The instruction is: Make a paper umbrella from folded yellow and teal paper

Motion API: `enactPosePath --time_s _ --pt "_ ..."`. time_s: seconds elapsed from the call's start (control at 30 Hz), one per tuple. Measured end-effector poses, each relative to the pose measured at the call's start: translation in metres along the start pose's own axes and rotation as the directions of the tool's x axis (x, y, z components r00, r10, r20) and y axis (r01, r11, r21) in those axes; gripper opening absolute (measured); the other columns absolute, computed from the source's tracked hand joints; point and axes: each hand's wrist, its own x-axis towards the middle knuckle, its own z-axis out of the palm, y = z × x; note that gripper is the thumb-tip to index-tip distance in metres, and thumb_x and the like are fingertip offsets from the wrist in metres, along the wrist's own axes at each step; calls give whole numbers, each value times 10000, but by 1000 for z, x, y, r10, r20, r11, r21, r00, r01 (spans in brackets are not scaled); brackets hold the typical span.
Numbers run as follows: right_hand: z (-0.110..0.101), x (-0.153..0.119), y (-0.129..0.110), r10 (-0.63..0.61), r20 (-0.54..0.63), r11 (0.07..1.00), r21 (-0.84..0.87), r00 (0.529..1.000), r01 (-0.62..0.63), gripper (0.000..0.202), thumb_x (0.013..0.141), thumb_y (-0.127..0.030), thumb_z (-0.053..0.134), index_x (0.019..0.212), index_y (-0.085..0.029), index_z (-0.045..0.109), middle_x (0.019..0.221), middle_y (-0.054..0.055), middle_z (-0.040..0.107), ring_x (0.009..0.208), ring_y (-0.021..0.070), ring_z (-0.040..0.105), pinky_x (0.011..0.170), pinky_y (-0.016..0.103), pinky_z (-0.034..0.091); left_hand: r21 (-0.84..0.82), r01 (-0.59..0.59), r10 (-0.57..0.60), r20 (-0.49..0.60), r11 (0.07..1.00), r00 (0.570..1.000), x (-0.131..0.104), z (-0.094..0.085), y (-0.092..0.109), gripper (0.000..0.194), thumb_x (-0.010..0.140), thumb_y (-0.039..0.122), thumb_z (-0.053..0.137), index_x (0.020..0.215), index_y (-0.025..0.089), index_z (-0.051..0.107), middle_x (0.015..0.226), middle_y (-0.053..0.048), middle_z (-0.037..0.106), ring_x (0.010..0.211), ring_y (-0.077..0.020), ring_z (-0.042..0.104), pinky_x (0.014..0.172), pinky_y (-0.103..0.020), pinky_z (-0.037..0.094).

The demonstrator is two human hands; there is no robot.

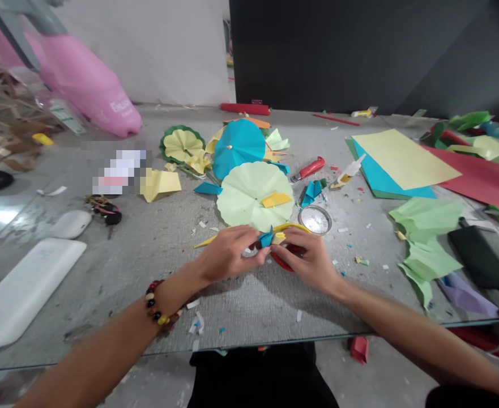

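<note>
My left hand [236, 252], with a beaded bracelet on its wrist, pinches a small folded blue paper piece [265, 237]. Right beside it, my right hand [306, 255] grips a small folded yellow paper piece [279, 238]. The two pieces are side by side and seem to touch between the fingertips. Just beyond the hands lies a scalloped pale green paper disc [249, 195] with a yellow paper scrap [277, 199] on it. Under and behind the hands show a yellow strip [207, 242] and something red [284, 262], partly hidden by my right hand.
A blue paper disc [241, 146], a red cutter [311, 168], a glue bottle [349, 171] and a metal ring [315, 219] lie beyond the hands. Paper sheets [406, 158] are at right. A pink spray bottle [88, 85] and white phone-like object [30, 289] are at left.
</note>
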Motion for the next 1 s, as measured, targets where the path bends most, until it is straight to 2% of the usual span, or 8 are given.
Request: enactPosePath --time_s 0.13,0.37,0.47,0.57,0.73,0.87,1.0 --pt "0 0 0 -7 17 999 -49 1000 8 122 962 -284 669 894 -217 744 882 38 732 822 167 654 757 313 520 -68 -5 11 95 998 995 -1 -5 -7 174 973 289 605 846 171 616 744 -10 656 675 -134 606 614 -247 468" --pt "-3 2 1 -41 17 996 -79 999 42 147 982 -299 644 900 -228 743 921 46 747 859 175 673 810 337 534 -100 -10 25 151 995 988 -1 -5 -10 218 1037 292 549 890 151 628 792 -35 645 745 -152 628 656 -252 506" --pt "-3 1 1 -44 17 995 -87 999 45 141 982 -293 647 912 -222 746 929 51 746 867 174 677 807 331 531 -164 17 12 174 986 985 -1 -5 -11 159 1029 275 566 1015 153 667 954 -73 700 876 -166 684 757 -266 556" --pt "-3 1 2 -52 20 994 -93 998 54 137 982 -290 648 920 -218 747 933 53 745 870 174 679 807 331 530 -206 12 19 147 978 989 -2 -4 -12 164 1023 273 580 1092 172 688 1111 -98 722 984 -174 712 834 -273 575" --pt "-3 1 3 -61 32 991 -116 998 65 145 985 -284 639 896 -217 732 936 55 740 869 176 678 791 329 537 -197 66 -40 134 978 990 -4 -2 -11 200 999 325 632 912 164 712 862 -35 754 737 -131 696 670 -220 520" --pt "-3 1 2 -61 40 991 -119 997 65 123 984 -271 638 916 -223 728 964 60 742 894 181 681 792 328 542 -300 146 -108 139 943 984 -3 -1 -11 178 954 323 699 872 167 718 842 -22 761 724 -124 698 680 -209 513" --pt "-3 1 1 -72 30 990 -123 997 75 132 977 -262 644 873 -218 713 909 46 721 840 163 661 751 304 528 -357 205 -153 167 911 974 -3 -1 -12 181 940 329 716 859 167 720 814 -21 757 724 -129 705 692 -214 523"
